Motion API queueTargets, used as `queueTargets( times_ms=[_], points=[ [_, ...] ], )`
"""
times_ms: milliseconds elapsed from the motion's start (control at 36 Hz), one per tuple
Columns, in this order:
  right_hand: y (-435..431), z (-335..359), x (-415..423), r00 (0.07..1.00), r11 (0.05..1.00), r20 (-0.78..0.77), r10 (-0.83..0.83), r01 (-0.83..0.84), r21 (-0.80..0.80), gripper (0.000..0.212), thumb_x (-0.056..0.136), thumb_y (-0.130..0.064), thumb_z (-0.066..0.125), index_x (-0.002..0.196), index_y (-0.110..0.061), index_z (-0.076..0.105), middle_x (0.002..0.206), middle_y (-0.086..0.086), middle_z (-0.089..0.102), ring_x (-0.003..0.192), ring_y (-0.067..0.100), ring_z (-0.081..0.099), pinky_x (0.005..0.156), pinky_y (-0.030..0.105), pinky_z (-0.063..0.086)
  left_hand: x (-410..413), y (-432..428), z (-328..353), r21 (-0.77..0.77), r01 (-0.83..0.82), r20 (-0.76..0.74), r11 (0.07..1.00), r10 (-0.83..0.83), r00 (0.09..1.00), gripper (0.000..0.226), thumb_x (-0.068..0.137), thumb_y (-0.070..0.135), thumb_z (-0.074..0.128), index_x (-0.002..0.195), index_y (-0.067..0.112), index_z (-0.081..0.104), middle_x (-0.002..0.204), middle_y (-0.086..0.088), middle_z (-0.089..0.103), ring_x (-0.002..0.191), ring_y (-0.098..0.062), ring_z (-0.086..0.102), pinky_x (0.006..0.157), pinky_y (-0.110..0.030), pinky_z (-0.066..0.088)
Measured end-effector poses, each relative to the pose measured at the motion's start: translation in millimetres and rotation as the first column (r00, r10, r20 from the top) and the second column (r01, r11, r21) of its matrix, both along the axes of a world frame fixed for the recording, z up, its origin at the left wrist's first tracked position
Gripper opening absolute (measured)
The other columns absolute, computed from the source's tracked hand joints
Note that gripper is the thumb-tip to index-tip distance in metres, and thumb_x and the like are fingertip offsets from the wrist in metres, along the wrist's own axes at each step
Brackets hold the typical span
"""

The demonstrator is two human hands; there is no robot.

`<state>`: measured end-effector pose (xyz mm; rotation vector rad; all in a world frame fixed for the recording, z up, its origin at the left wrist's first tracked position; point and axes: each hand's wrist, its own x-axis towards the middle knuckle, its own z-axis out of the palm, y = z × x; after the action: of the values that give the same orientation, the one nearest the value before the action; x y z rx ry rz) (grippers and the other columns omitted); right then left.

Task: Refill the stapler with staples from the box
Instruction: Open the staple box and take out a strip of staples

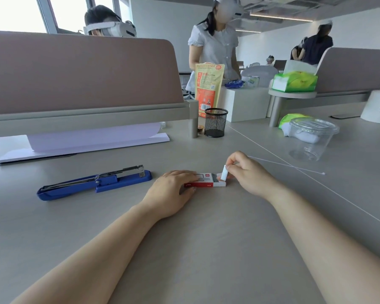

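Observation:
A small red and white staple box (pixel 208 181) lies flat on the grey desk at the centre. My left hand (pixel 173 189) presses down on its left half. My right hand (pixel 244 171) pinches the box's white end flap (pixel 224 174), which stands lifted at the right end. A long blue stapler (pixel 92 183) lies to the left, apart from both hands, its metal magazine arm raised open. No staples are visible.
A black mesh pen cup (pixel 215 122) stands behind the box. A clear plastic lidded cup (pixel 309 139) sits at the right, with a thin white cord (pixel 287 165) near it. White paper sheets (pixel 86 141) lie under the desk divider. People stand beyond the desk.

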<state>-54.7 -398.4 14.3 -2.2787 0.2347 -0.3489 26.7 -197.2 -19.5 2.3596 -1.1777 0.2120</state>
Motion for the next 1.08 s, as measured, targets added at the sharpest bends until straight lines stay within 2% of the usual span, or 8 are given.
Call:
queueTargets(
  times_ms=[83, 250, 444, 500, 639, 750, 917, 1083],
  points=[
    [1.8, 0.3, 0.8, 1.000, 1.000, -0.016, 0.002, -0.002, 0.002, 0.012, 0.090, -0.027, 0.043, 0.079, -0.027, 0.047, 0.095, 0.015, 0.069, 0.067, 0.021, 0.047, 0.059, 0.033, 0.035, 3.3, 0.3, -0.8, -0.066, -0.018, -0.040, 0.998, 0.015, 0.999, 0.032, 0.087, 0.023, 0.057, 0.119, 0.029, 0.059, 0.134, 0.006, 0.054, 0.120, -0.015, 0.051, 0.103, -0.033, 0.041],
    [5.8, 0.4, 1.3, 1.000, 1.000, -0.016, 0.016, -0.016, -0.021, 0.010, 0.090, -0.024, 0.042, 0.081, -0.025, 0.046, 0.101, 0.020, 0.069, 0.060, 0.018, 0.043, 0.052, 0.029, 0.033, 4.4, 0.8, -0.4, -0.113, -0.056, -0.061, 0.992, 0.049, 0.997, 0.027, 0.086, 0.022, 0.060, 0.113, 0.023, 0.065, 0.123, 0.002, 0.062, 0.112, -0.015, 0.056, 0.095, -0.023, 0.041],
    [9.6, -2.3, 2.3, 1.000, 1.000, 0.025, 0.019, -0.019, 0.007, 0.009, 0.090, -0.023, 0.044, 0.089, -0.017, 0.051, 0.098, 0.019, 0.066, 0.093, 0.038, 0.061, 0.082, 0.048, 0.049, 3.3, 0.0, 0.5, -0.118, -0.048, -0.041, 0.992, 0.044, 0.998, 0.026, 0.086, 0.021, 0.060, 0.111, 0.021, 0.066, 0.121, 0.001, 0.063, 0.111, -0.016, 0.057, 0.095, -0.024, 0.041],
    [10.1, -2.8, 3.0, 0.999, 1.000, 0.026, 0.021, -0.022, 0.017, 0.009, 0.090, -0.023, 0.044, 0.088, -0.017, 0.050, 0.097, 0.020, 0.067, 0.094, 0.040, 0.061, 0.083, 0.049, 0.048, 3.3, 0.2, 0.3, -0.120, -0.047, -0.038, 0.992, 0.043, 0.998, 0.026, 0.086, 0.021, 0.060, 0.111, 0.021, 0.065, 0.121, 0.001, 0.063, 0.111, -0.016, 0.057, 0.095, -0.026, 0.043],
    [10.4, -4.1, 2.9, 0.999, 0.994, 0.032, 0.040, -0.043, 0.097, 0.011, 0.091, -0.020, 0.044, 0.080, -0.021, 0.047, 0.080, -0.003, 0.072, 0.092, 0.041, 0.063, 0.085, 0.054, 0.048, 2.7, 0.4, 0.8, -0.123, -0.047, -0.030, 0.991, 0.044, 0.999, 0.026, 0.087, 0.022, 0.060, 0.112, 0.021, 0.065, 0.121, 0.001, 0.063, 0.110, -0.016, 0.057, 0.094, -0.026, 0.043],
    [12.5, -4.9, 3.1, 0.998, 0.990, 0.046, 0.048, -0.054, 0.129, 0.013, 0.091, -0.017, 0.044, 0.079, -0.022, 0.047, 0.080, -0.004, 0.071, 0.094, 0.039, 0.064, 0.090, 0.057, 0.045, 2.9, 0.0, 0.7, -0.126, -0.045, -0.031, 0.991, 0.041, 0.999, 0.026, 0.086, 0.022, 0.060, 0.112, 0.021, 0.065, 0.121, 0.001, 0.063, 0.109, -0.016, 0.057, 0.093, -0.025, 0.043],
    [11.6, -9.5, 6.9, 0.998, 0.975, 0.064, 0.020, -0.034, 0.221, 0.017, 0.092, -0.017, 0.043, 0.077, -0.023, 0.047, 0.096, 0.009, 0.070, 0.092, 0.022, 0.070, 0.096, 0.050, 0.045, 3.1, -0.1, 0.3, -0.123, -0.048, -0.012, 0.991, 0.047, 0.999, 0.026, 0.087, 0.022, 0.059, 0.112, 0.020, 0.065, 0.120, 0.002, 0.063, 0.106, -0.016, 0.057, 0.085, -0.015, 0.037],
    [10.5, -14.4, 10.9, 0.986, 0.985, 0.158, -0.057, 0.030, 0.170, 0.014, 0.088, -0.023, 0.048, 0.075, -0.028, 0.050, 0.100, 0.008, 0.070, 0.099, 0.025, 0.062, 0.080, 0.038, 0.045, 4.1, -1.4, -1.1, -0.111, -0.059, 0.010, 0.992, 0.060, 0.998, 0.025, 0.087, 0.025, 0.059, 0.111, 0.023, 0.064, 0.118, 0.003, 0.062, 0.104, -0.017, 0.057, 0.087, -0.027, 0.045]
  ],
)
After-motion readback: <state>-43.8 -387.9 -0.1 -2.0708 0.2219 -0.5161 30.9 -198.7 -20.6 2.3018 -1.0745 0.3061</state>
